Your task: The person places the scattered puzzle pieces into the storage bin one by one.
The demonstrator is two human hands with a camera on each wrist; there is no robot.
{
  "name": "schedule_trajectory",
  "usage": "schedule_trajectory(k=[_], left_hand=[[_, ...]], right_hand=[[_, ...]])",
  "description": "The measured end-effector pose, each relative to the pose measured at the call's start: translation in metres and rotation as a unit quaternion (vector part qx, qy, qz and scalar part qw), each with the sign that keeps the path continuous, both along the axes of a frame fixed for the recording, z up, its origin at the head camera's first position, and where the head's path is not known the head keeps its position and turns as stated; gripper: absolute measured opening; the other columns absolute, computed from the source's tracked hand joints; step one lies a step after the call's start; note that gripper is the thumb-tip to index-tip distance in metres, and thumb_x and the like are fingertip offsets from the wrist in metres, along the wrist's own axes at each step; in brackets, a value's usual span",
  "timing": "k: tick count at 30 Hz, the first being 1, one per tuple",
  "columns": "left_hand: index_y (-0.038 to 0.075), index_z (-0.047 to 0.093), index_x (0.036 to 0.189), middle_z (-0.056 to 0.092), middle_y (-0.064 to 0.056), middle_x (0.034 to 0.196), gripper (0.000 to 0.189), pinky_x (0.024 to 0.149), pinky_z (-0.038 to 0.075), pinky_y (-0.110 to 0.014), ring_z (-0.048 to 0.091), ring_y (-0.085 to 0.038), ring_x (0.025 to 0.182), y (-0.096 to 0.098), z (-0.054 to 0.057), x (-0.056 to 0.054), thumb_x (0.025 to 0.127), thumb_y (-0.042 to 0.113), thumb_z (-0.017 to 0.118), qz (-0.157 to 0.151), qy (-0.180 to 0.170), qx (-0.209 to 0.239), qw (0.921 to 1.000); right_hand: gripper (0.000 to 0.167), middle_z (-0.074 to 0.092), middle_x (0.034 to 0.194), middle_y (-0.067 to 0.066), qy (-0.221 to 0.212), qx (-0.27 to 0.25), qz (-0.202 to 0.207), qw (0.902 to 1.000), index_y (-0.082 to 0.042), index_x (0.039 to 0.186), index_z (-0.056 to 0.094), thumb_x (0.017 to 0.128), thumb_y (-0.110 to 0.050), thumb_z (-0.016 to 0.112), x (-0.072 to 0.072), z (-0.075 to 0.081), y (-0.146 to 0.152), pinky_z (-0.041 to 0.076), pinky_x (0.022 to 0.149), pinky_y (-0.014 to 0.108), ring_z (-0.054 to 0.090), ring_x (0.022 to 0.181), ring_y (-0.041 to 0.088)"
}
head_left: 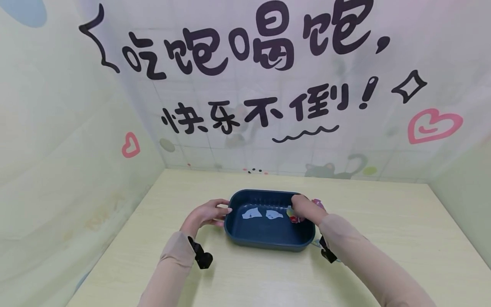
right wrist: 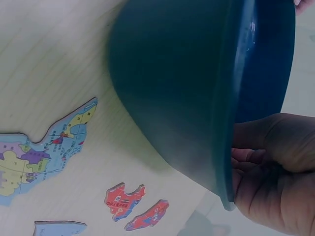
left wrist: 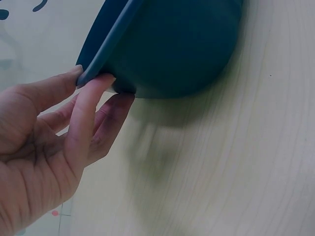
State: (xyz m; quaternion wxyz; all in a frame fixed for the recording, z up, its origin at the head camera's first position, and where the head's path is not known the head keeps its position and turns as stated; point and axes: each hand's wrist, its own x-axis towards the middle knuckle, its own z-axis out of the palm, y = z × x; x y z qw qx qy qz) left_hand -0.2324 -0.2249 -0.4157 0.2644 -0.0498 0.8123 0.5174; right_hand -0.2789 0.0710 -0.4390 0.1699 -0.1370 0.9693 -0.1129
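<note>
A dark blue rectangular basin (head_left: 268, 243) with rounded corners stands on the table. My left hand (head_left: 209, 212) grips its left end; in the left wrist view, the thumb and fingers pinch the rim. My right hand (head_left: 308, 209) reaches over the right end into the basin, fingers bent downward. Brightly coloured map puzzle pieces (head_left: 293, 219) show at its fingertips, but whether they are held is hidden. Two pale pieces (head_left: 252, 213) lie in the basin. From the right wrist, a large map puzzle piece (right wrist: 37, 160) and small red pieces (right wrist: 123, 200) appear on the table outside it.
The light wooden table (head_left: 261, 281) is enclosed by printed cloth walls (head_left: 245, 153) at the back and sides. A pink-purple piece (head_left: 318, 204) lies just beyond the basin's right end. A pale blue piece (right wrist: 59, 227) also lies on the tabletop.
</note>
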Motion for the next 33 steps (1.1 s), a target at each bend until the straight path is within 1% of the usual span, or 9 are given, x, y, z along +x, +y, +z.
schedule_trajectory(k=[1,5,8,12,15,19,22,25,33], left_hand=[[0.005,0.04,0.133,0.058,-0.017,0.118,0.05,0.072,0.056,-0.028,0.061,-0.024,0.103,0.0,0.0,0.0,0.09,0.026,0.057,0.004,-0.001,0.001,1.0],[0.006,0.041,0.133,0.056,-0.017,0.121,0.045,0.072,0.056,-0.029,0.06,-0.025,0.105,0.002,-0.003,-0.002,0.092,0.02,0.055,0.02,-0.005,0.001,0.9998],[0.005,0.041,0.133,0.057,-0.018,0.12,0.044,0.071,0.056,-0.028,0.06,-0.026,0.105,0.004,-0.003,-0.003,0.092,0.017,0.054,0.022,-0.005,0.006,0.9997],[0.004,0.041,0.133,0.058,-0.018,0.118,0.044,0.07,0.056,-0.029,0.061,-0.026,0.103,0.004,-0.002,-0.003,0.092,0.017,0.054,0.019,-0.003,0.011,0.9998],[0.004,0.041,0.133,0.058,-0.018,0.117,0.044,0.07,0.056,-0.029,0.061,-0.026,0.103,0.003,-0.003,-0.004,0.092,0.017,0.054,0.019,-0.003,0.012,0.9998],[0.004,0.041,0.133,0.057,-0.019,0.119,0.045,0.07,0.056,-0.029,0.06,-0.027,0.104,0.001,-0.004,-0.005,0.092,0.017,0.054,0.014,-0.001,0.007,0.9999],[0.004,0.04,0.133,0.057,-0.019,0.119,0.045,0.07,0.056,-0.029,0.06,-0.028,0.105,0.001,-0.003,-0.005,0.092,0.018,0.054,0.009,0.001,0.005,0.9999],[0.003,0.039,0.133,0.057,-0.019,0.12,0.046,0.07,0.056,-0.029,0.059,-0.029,0.107,0.001,-0.003,-0.004,0.092,0.018,0.054,0.009,0.002,0.006,0.9999],[0.003,0.039,0.134,0.056,-0.02,0.121,0.047,0.072,0.056,-0.029,0.058,-0.03,0.11,0.001,-0.004,-0.002,0.092,0.018,0.054,0.009,-0.001,0.01,0.9999]], right_hand=[[0.006,0.062,0.071,0.012,0.01,0.005,0.009,0.9999,0.0,0.075,0.058,0.08,0.001,0.06,-0.004,-0.006,0.001,0.051,0.048,0.027,0.061,0.057,0.018],[0.005,0.06,0.071,0.01,0.067,0.017,0.05,0.9964,-0.004,0.075,0.058,0.078,-0.006,0.062,-0.051,-0.082,0.015,0.046,0.05,0.029,0.053,0.057,0.017],[0.01,0.054,0.066,0.008,0.075,0.014,0.06,0.9953,-0.007,0.07,0.056,0.075,-0.011,0.064,-0.078,-0.123,0.023,0.041,0.05,0.031,0.045,0.056,0.018],[0.022,0.054,0.063,0.005,0.039,-0.033,0.047,0.9976,-0.005,0.066,0.057,0.076,-0.021,0.068,-0.064,-0.094,0.023,0.044,0.052,0.032,0.047,0.056,0.017],[0.022,0.063,0.075,0.005,0.012,-0.072,0.024,0.997,-0.005,0.075,0.065,0.077,-0.026,0.07,-0.032,-0.037,0.018,0.049,0.06,0.031,0.056,0.065,0.016],[0.023,0.065,0.095,0.014,-0.017,-0.141,-0.021,0.9896,0.001,0.095,0.063,0.081,-0.017,0.067,0.005,0.026,0.013,0.052,0.067,0.032,0.061,0.076,0.021],[0.021,0.064,0.088,0.017,-0.007,-0.205,-0.047,0.9776,0.005,0.096,0.059,0.083,-0.011,0.064,0.013,0.042,0.017,0.052,0.06,0.029,0.062,0.07,0.024],[0.02,0.064,0.086,0.018,0.0,-0.247,-0.07,0.9664,0.005,0.098,0.058,0.085,-0.01,0.06,0.013,0.045,0.024,0.052,0.059,0.028,0.063,0.072,0.027],[0.027,0.064,0.097,0.024,0.012,-0.283,-0.113,0.9525,0.006,0.106,0.058,0.089,-0.016,0.057,0.012,0.05,0.045,0.055,0.065,0.034,0.064,0.081,0.03]])
